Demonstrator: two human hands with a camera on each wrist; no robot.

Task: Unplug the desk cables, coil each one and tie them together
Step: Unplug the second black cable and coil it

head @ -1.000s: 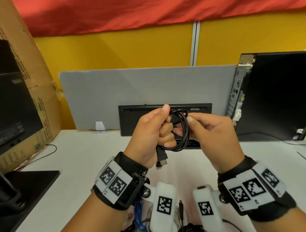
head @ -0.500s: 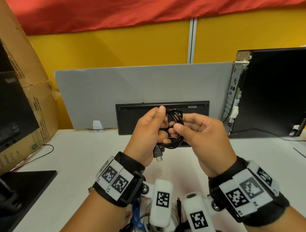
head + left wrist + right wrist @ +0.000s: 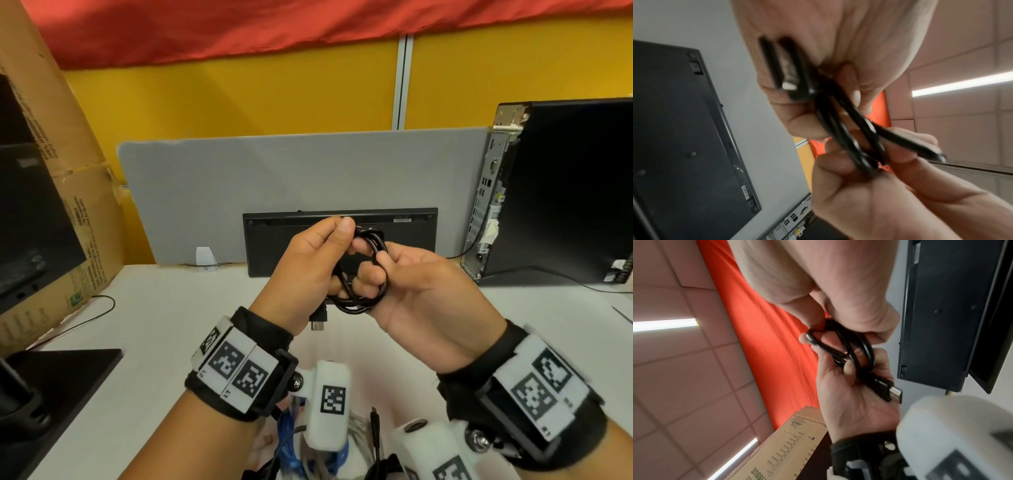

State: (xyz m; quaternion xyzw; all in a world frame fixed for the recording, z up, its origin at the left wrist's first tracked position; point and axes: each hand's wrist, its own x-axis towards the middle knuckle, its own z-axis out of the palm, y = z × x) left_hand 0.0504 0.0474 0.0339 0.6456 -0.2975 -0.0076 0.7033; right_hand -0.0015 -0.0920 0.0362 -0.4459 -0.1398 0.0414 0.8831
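Between my two hands, in the head view, hangs the small coil of thin black rubber cable [image 3: 364,270], held in the air above the white tabletop [image 3: 144,342] and in front of the flat black keyboard [image 3: 339,222] propped against the grey partition. My left hand [image 3: 308,270] curls round the coil's left side, thumb on top. My right hand [image 3: 421,294] curls round its right side, fingers hooked through the loop. The coil stands nearly upright, its opening facing me. One black plug with a metal tip [image 3: 318,320] hangs straight down from under my left hand. Both hands are equally close, so I judge the coming wrap turns on where the other loose end lies.

Seen from the left wrist, the plug [image 3: 789,81] lies pressed along my left palm, pointing back toward the wrist. The strands run away from it to my right fingers [image 3: 906,154], which pinch them. A free stub of cable [image 3: 920,146] pokes out past those fingers, on the right hand's side.

Seen from the right wrist, my right fingers [image 3: 865,322] close over the top of the loop [image 3: 849,347], while my left fingers [image 3: 846,368] clamp its lower part. The plug [image 3: 894,391] sticks out below the left palm, its long axis in line with the strands.
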